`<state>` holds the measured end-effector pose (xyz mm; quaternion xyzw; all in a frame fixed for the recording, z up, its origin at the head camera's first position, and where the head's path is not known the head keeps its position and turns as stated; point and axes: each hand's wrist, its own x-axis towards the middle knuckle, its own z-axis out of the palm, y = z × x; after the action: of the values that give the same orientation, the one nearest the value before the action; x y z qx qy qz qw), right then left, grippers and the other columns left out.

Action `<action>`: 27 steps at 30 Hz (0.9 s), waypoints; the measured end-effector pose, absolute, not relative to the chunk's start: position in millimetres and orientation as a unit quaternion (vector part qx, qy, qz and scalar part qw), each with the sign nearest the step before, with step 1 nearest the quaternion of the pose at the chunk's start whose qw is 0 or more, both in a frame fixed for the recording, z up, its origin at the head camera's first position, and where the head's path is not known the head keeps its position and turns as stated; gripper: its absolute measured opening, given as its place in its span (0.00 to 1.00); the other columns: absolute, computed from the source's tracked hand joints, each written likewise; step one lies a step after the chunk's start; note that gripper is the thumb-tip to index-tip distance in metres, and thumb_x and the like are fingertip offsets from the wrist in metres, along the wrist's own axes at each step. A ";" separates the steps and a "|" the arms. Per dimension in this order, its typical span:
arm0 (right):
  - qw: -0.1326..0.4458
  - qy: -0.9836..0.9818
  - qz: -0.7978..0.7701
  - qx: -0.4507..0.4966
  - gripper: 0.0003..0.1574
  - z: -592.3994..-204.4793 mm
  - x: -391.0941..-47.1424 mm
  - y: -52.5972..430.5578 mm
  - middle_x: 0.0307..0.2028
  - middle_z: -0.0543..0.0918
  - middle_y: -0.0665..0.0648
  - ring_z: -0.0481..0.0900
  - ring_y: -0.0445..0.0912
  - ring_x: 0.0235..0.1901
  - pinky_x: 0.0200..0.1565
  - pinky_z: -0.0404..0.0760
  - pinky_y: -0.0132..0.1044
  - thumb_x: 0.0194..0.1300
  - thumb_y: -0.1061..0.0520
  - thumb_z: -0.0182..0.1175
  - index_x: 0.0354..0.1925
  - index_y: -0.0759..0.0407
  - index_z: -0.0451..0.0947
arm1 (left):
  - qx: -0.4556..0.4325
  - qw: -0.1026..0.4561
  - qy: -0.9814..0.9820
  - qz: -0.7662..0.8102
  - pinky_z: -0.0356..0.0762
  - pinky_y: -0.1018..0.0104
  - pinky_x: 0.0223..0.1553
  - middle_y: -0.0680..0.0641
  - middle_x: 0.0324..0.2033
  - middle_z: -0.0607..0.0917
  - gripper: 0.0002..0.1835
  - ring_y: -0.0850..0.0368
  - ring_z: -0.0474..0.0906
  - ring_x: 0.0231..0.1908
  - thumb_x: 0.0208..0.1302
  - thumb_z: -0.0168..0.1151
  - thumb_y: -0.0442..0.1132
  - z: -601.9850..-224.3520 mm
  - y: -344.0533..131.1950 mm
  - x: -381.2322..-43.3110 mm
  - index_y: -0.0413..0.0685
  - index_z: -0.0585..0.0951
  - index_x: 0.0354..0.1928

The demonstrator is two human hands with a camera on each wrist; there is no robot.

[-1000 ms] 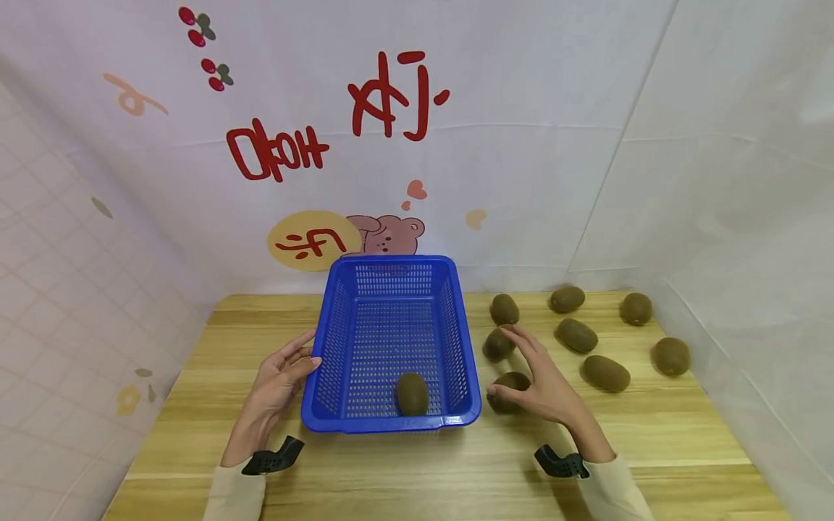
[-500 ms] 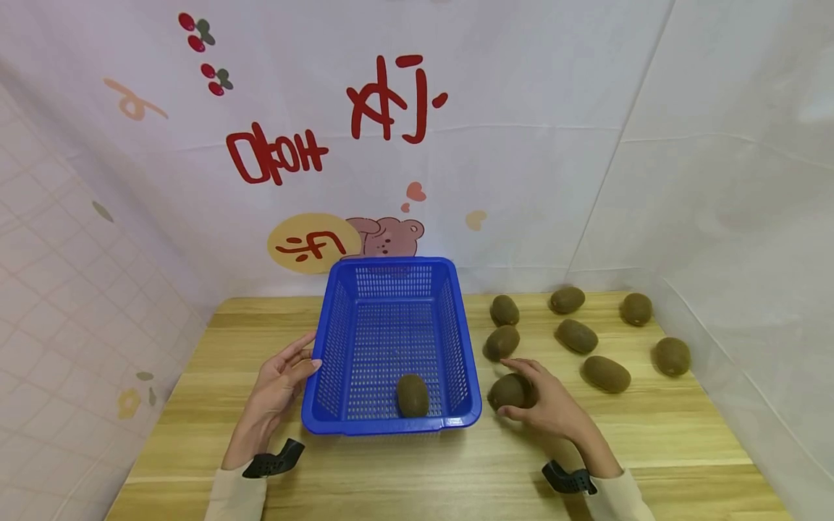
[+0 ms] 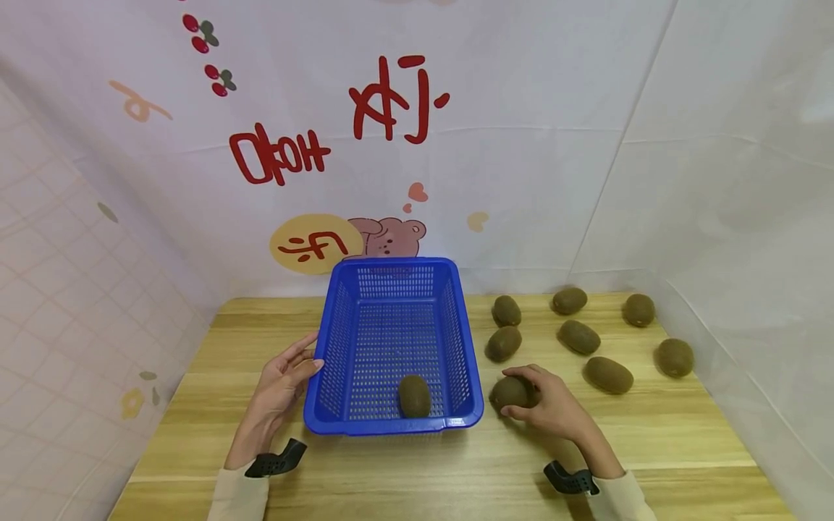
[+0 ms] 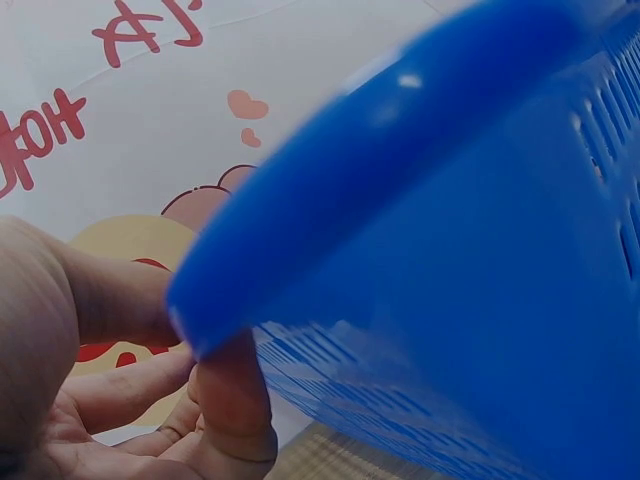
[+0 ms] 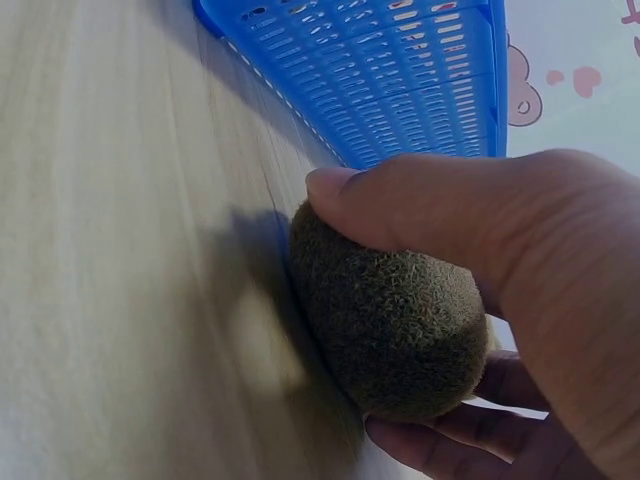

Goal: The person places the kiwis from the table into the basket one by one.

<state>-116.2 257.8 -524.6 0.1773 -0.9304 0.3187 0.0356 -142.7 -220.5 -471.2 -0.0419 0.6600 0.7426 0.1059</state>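
Observation:
A blue plastic basket (image 3: 396,427) with slotted walls stands mid-table, one brown kiwi (image 3: 414,396) lying inside near its front. At the basket's left side my left hand (image 3: 280,383) pinches the rim; in the left wrist view the thumb and fingers (image 4: 235,400) meet at the rim's edge. To the right of the basket my right hand (image 3: 550,405) grips another kiwi (image 3: 512,393) low over the table. The right wrist view shows its thumb across this fuzzy kiwi (image 5: 385,320), with the other fingers round the far side.
Several more kiwis lie on the wooden table (image 3: 417,477) to the right: one (image 3: 504,344) just beyond my right hand, one (image 3: 609,375) to its right, others farther back. A white cloth wall (image 3: 508,145) with red lettering rises behind, and cloth hangs along both sides.
My right hand has come down and nearer to me, away from the kiwi farther back, and its fingers have closed round the front kiwi. The left hand stays on the rim.

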 end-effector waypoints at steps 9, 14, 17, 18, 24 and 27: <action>0.047 -0.927 0.324 0.180 0.39 -519.4 -118.1 255.3 0.51 0.86 0.48 0.82 0.44 0.49 0.46 0.83 0.38 0.52 0.43 0.80 0.59 0.55 0.82 | -0.048 0.105 0.669 0.734 0.82 0.77 0.37 0.54 0.46 0.82 0.38 0.66 0.82 0.39 0.70 0.65 0.31 -474.4 -221.4 -143.6 0.47 0.63 0.78; 0.055 -0.924 0.333 0.177 0.38 -514.0 -119.8 254.8 0.51 0.86 0.48 0.82 0.43 0.47 0.44 0.83 0.36 0.53 0.42 0.80 0.59 0.54 0.82 | -0.054 0.104 0.681 0.722 0.79 0.77 0.34 0.53 0.45 0.81 0.36 0.66 0.80 0.36 0.70 0.65 0.32 -475.7 -220.4 -145.3 0.50 0.65 0.78; 0.061 -0.921 0.340 0.178 0.37 -509.7 -120.4 254.6 0.51 0.86 0.48 0.81 0.41 0.44 0.42 0.82 0.36 0.53 0.44 0.80 0.59 0.53 0.82 | -0.054 0.104 0.677 0.727 0.81 0.76 0.37 0.52 0.46 0.82 0.37 0.65 0.81 0.38 0.69 0.65 0.32 -476.2 -219.7 -145.9 0.50 0.65 0.77; 0.064 -0.921 0.341 0.179 0.37 -508.2 -120.6 254.4 0.51 0.86 0.49 0.81 0.40 0.44 0.42 0.82 0.35 0.53 0.44 0.80 0.59 0.53 0.82 | -0.054 0.103 0.675 0.729 0.82 0.76 0.37 0.52 0.46 0.82 0.37 0.65 0.82 0.38 0.69 0.65 0.32 -476.1 -219.5 -145.8 0.50 0.65 0.77; 0.066 -0.918 0.346 0.180 0.38 -497.3 -123.7 252.4 0.54 0.86 0.50 0.81 0.41 0.46 0.43 0.83 0.37 0.54 0.44 0.79 0.61 0.52 0.81 | -0.046 0.099 0.664 0.739 0.81 0.78 0.35 0.55 0.43 0.82 0.37 0.67 0.81 0.36 0.69 0.65 0.31 -476.2 -219.9 -145.3 0.47 0.64 0.78; 0.069 -0.919 0.345 0.181 0.39 -492.5 -127.5 251.4 0.53 0.86 0.49 0.81 0.41 0.46 0.45 0.84 0.40 0.55 0.44 0.79 0.62 0.52 0.80 | -0.040 0.095 0.657 0.747 0.82 0.77 0.35 0.56 0.43 0.83 0.37 0.67 0.82 0.36 0.69 0.64 0.30 -476.0 -220.7 -145.4 0.45 0.64 0.78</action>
<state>-127.5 251.4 -492.5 0.1808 -0.9186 0.3448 0.0685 -145.4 -220.7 -476.0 -0.0395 0.6572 0.7467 0.0950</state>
